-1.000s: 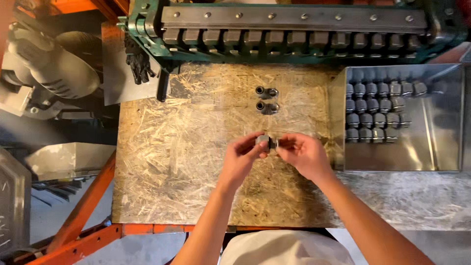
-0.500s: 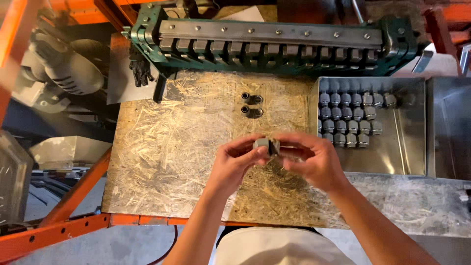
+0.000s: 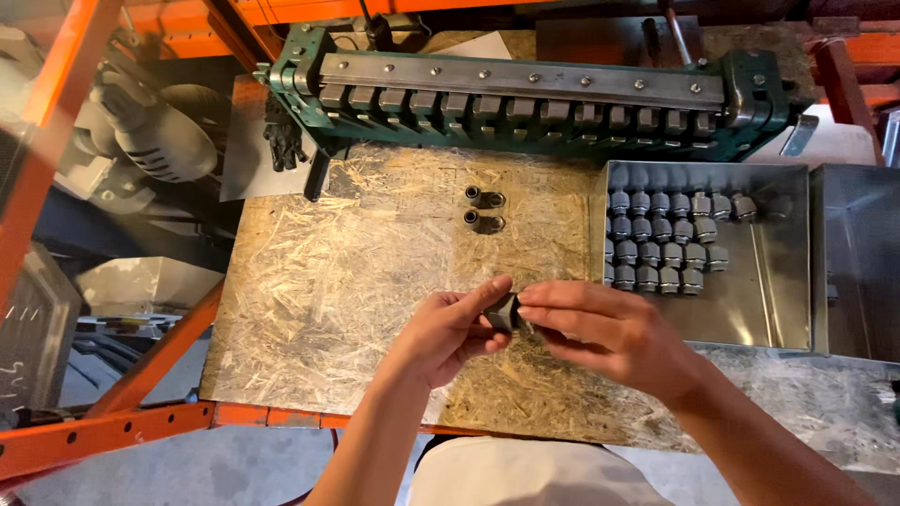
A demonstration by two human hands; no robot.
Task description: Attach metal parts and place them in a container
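**Desk:** What do the hands hold over the bench (image 3: 337, 281)?

**Photographer:** One small dark metal fitting (image 3: 503, 312), pinched between them just above the chipboard top. The left hand (image 3: 450, 330) closes thumb and forefinger on its near-side end; the right hand (image 3: 600, 330) closes its fingertips on the other end. Both hands are narrow, shut on that one piece.

**Desk:** How would it handle?

**Photographer:** By its look, rigid steel: dense for its size, hard, not fragile. It seems smooth enough to slip, so a hold on its flat sides, if it has them, would be surest. Whether it is one part or two being joined, I cannot tell; the fingers cover most of it.

**Desk:** And the containers?

**Photographer:** Beyond the right hand sits an open metal tray (image 3: 769, 281), with rows of similar fittings (image 3: 661, 239) standing packed in its far-left corner, the rest of its floor bare. A second metal box (image 3: 858, 272) stands just beside it, further right; its contents are not visible.

**Desk:** Anything else?

**Photographer:** Two loose fittings (image 3: 484, 209) lie side by side ahead of the hands, well apart from them. Behind those, a green sheet-metal bending machine (image 3: 525, 98) spans the far edge.
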